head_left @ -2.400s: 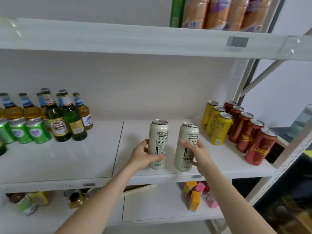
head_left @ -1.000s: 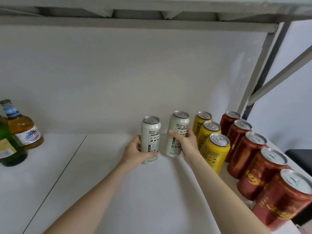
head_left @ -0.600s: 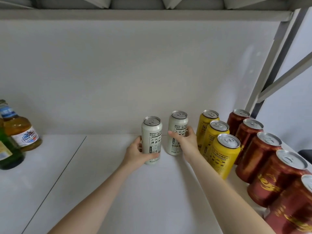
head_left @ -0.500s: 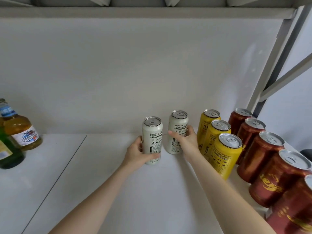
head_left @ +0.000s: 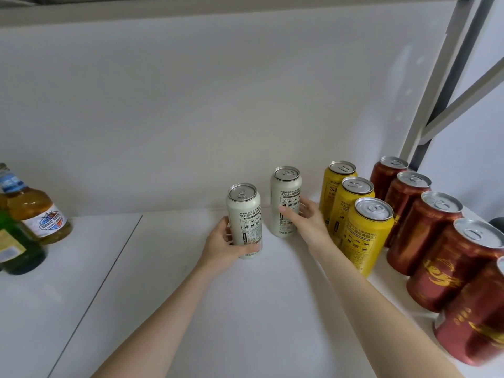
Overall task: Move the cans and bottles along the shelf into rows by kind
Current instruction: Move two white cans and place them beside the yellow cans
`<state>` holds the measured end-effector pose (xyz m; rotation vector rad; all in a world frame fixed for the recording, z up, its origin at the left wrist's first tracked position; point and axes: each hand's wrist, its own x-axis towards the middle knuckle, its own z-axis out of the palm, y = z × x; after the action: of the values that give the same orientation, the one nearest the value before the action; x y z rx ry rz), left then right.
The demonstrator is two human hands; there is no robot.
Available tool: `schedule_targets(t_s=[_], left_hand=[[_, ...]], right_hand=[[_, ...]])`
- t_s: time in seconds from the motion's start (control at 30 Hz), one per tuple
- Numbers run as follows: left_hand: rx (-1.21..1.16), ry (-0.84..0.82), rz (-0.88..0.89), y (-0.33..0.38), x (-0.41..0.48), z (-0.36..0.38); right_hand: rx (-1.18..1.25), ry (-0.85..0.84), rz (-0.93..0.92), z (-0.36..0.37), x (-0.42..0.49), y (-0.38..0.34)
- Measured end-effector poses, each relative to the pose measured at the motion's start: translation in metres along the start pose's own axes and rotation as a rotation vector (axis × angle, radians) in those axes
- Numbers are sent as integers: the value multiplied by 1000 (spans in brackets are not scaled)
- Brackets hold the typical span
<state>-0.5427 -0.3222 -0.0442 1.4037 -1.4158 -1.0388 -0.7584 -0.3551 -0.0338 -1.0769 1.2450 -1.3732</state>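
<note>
Shelf, white, with a seam between two boards left of centre; a pale back wall is seen behind it, a metal post at the right end, and an upper shelf overhead. Two tall white cans are stood upright at mid-shelf, apart from each other. The nearer white can is held low on its body by the left hand, thumb and fingers curled round it. The farther white can, close to the back wall, is gripped by the right hand, the thumb laid across its front and the fingers wrapped round its right side. Both are printed in black Chinese characters with a boxed panel and a barcode strip; "500" is made out near the base, and the finer print is too small to be read. Just right of them, three yellow cans are lined front to back, carrying black Chinese print; a large "S" is shown on the rearmost. Beside these, a row of red cans with gold script, not legible, is run toward the front edge. At the far left, an amber bottle with a white label bearing a blue shield badge, lettering blurred, is stood behind a green bottle with a yellow label.
</note>
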Motion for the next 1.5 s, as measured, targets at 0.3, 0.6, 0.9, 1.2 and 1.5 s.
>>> schedule_targets(t_s=[0.3, 0.6, 0.9, 1.2, 1.5], left_hand=[[-24, -1, -26, -5, -10, 0], [-55, -63, -4, -2, -44, 17], [-118, -133, -32, 4, -78, 47], [-125, -160, -41, 20, -80, 70], [-122, -141, -42, 28, -58, 70]], right_hand=[[-77, 151, -42, -10, -53, 5], [-161, -120, -114, -1, -97, -5], [-141, -199, -181, -20, -125, -22], [-87, -116, -136, -41, -123, -24], [-109, -82, -152, -29, -98, -21]])
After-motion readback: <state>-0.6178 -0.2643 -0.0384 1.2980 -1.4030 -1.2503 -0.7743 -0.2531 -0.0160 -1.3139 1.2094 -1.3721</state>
